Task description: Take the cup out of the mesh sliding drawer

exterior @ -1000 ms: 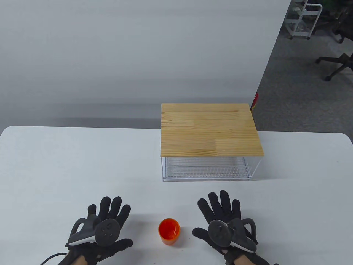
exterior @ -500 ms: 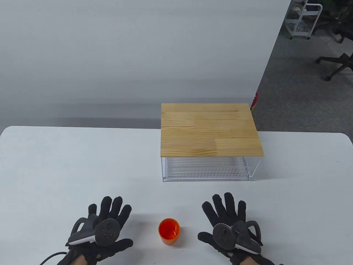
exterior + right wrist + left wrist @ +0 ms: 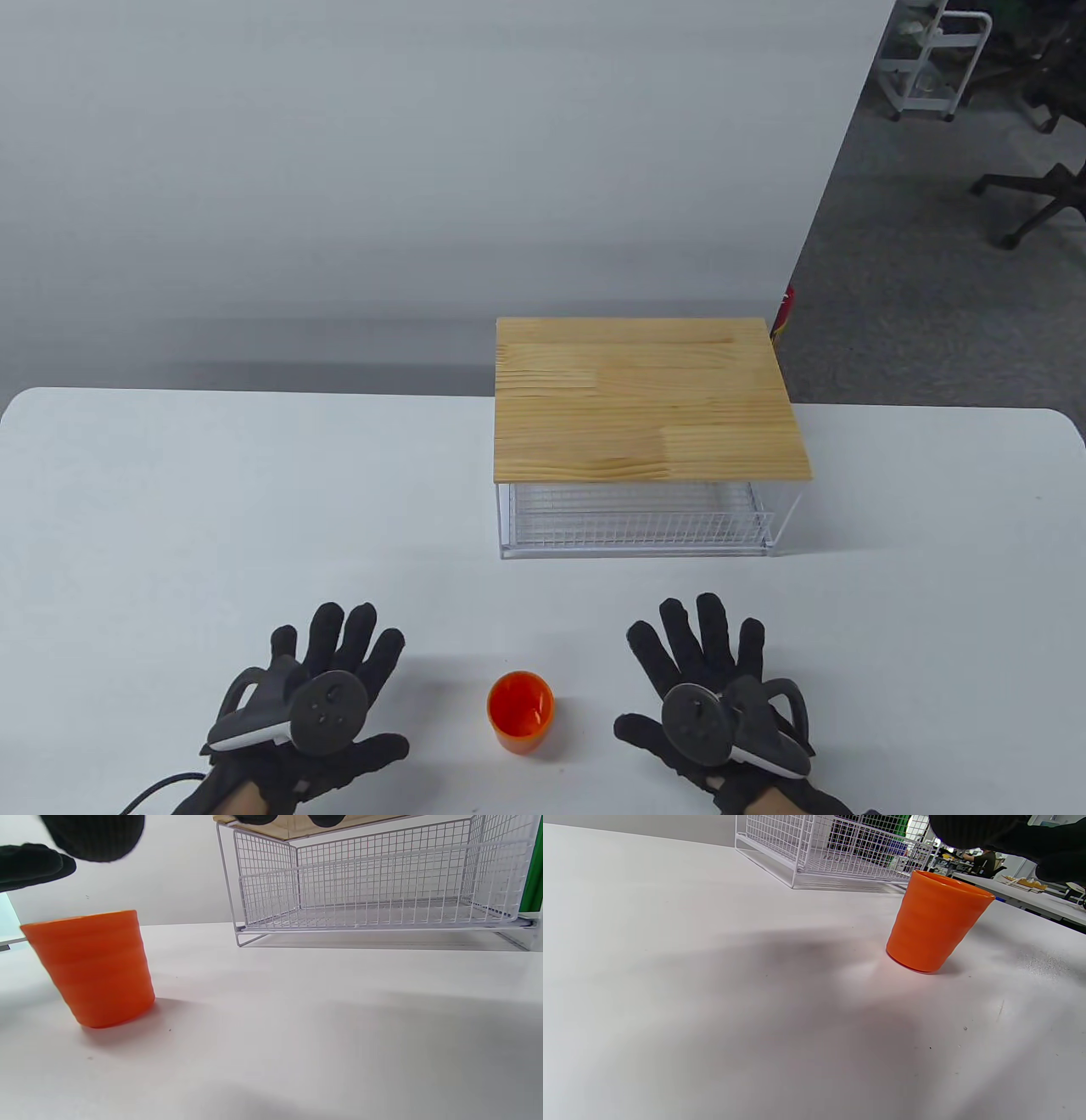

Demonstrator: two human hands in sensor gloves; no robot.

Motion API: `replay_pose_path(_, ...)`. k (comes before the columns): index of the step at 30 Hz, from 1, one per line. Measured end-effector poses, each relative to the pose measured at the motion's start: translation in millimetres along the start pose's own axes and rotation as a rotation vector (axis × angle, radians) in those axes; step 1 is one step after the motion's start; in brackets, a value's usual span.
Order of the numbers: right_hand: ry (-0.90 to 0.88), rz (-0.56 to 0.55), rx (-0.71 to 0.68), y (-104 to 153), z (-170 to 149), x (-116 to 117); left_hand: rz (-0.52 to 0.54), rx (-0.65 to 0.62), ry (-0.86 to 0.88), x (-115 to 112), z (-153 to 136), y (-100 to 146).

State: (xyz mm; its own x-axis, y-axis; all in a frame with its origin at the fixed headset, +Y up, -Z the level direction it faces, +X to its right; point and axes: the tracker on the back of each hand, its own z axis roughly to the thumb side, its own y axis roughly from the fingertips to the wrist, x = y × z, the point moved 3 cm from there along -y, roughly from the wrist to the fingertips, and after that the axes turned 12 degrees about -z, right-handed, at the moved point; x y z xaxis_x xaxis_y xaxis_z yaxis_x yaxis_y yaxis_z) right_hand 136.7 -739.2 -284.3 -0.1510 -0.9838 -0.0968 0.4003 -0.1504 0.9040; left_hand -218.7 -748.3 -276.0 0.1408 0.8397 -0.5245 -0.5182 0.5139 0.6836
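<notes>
Cropping hides both wrists at the table view's bottom edge; in the wrist views only dark fingertips show at the top, so finger detail there is hard to read. Orange cup (image 3: 520,711), plain ribbed plastic, tapering to its base, stands upright on the white table (image 3: 170,509), mouth up, long axis vertical, at 6 o'clock of the mesh sliding drawer (image 3: 636,518), well apart from it. Drawer sits under a wooden top (image 3: 645,399). Left hand (image 3: 314,705) at the cup's 9 o'clock, right hand (image 3: 713,700) at 3 o'clock, both spread flat with splayed fingers, holding nothing, clear of the cup.
</notes>
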Motion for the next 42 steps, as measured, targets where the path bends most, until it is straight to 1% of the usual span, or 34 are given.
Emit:
replay_pose_path(14, -0.024, 0.007, -0.002, -0.1, -0.8, 1.6, -0.010, -0.003, 0.010, -0.5, -0.7, -0.4)
replay_pose_path(42, -0.012, 0.027, 0.005, 0.0, -1.6, 2.8, -0.016, -0.002, 0.014, -0.5, -1.3, -1.1)
